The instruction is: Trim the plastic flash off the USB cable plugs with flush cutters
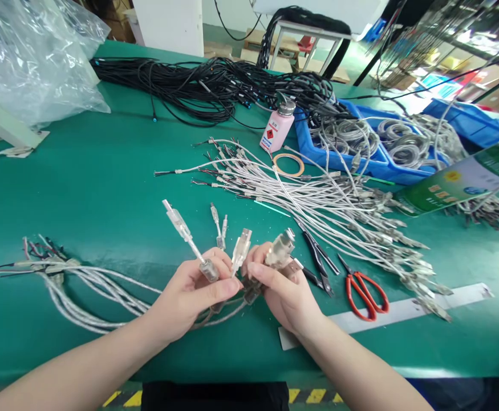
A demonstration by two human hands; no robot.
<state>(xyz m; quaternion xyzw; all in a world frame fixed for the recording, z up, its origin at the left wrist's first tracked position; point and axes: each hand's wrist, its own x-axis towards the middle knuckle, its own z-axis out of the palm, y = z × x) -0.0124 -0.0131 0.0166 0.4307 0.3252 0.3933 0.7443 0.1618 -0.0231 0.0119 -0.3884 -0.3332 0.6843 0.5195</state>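
Both hands are close together over the near middle of the green table. My left hand (202, 285) is closed around USB cables, with one clear-shelled USB plug (179, 222) sticking up to the left and another USB plug (241, 248) pinched by its thumb. My right hand (283, 288) is closed on more USB cables; a clear plug (281, 246) rises above its fingers. Further plugs (218, 225) show just behind the left hand. From the hands, the grey cables (116, 279) run left and end in stripped, coloured wires. Fingers partly hide the cable necks.
Right of my hands lie black pliers (315, 251), red-handled scissors (366, 294) and a steel ruler (352, 319). Behind are a fan of white cables (283, 188), a tape roll (288, 164), a pink bottle (278, 125), blue bins (307, 142), black cables (189, 85) and a plastic bag (35, 57).
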